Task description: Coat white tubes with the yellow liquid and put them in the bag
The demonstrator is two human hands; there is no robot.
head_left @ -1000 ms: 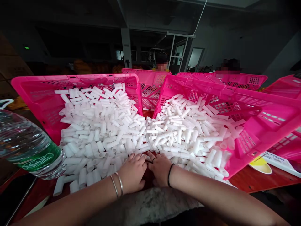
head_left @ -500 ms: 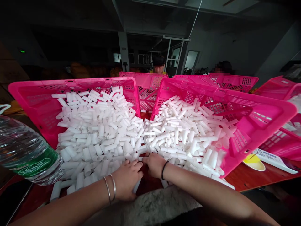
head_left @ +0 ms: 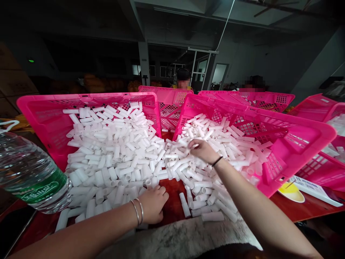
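Many short white plastic tubes (head_left: 115,144) spill from two tipped pink crates, the left crate (head_left: 88,97) and the right crate (head_left: 309,124). At the front edge of the left heap is my left hand (head_left: 154,205), back upward, fingers curled; what lies under them is hidden. My right hand (head_left: 204,151) is raised over the right heap, thumb and forefinger bent together in a loop. Anything at its fingertips blends with the white tubes behind. Just below, single tubes (head_left: 184,205) lie on the red tabletop (head_left: 172,189).
A large water bottle (head_left: 35,172) with a green label stands at the left. Grey furry cloth (head_left: 183,237) covers the near edge. On the right are a small dish (head_left: 291,192) with something yellow and a white box (head_left: 315,190). Two people sit behind further pink crates (head_left: 218,95).
My right hand has moved from beside my left hand up and right over the right heap. My left hand has shifted slightly right. The view has tilted a little.
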